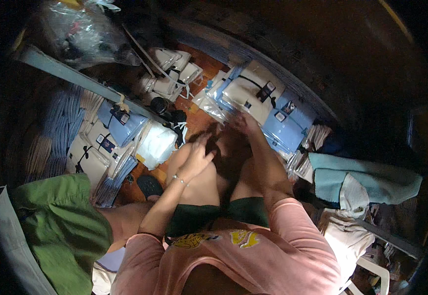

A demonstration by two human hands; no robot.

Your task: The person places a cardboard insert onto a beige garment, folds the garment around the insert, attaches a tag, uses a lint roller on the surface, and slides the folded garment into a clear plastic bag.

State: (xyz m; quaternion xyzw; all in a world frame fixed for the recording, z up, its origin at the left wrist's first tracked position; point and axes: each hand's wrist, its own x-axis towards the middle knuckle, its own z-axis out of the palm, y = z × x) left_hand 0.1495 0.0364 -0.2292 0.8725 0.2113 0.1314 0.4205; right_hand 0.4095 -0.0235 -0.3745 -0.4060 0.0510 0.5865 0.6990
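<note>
Folded garments [248, 93] lie piled just beyond the right hand [244, 123], grip unclear; the left hand [197, 158], loosely open, hovers over the left leg [206, 186].

Sits with stacks of packed garments [108, 137] to the left and further stacks [253, 93] ahead, toward the right. Has a plastic bag [81, 37] beyond the left stacks, a slipper [149, 187] beside their near right side, and a cloth [371, 182] out right, nearer than the front stacks.
</note>
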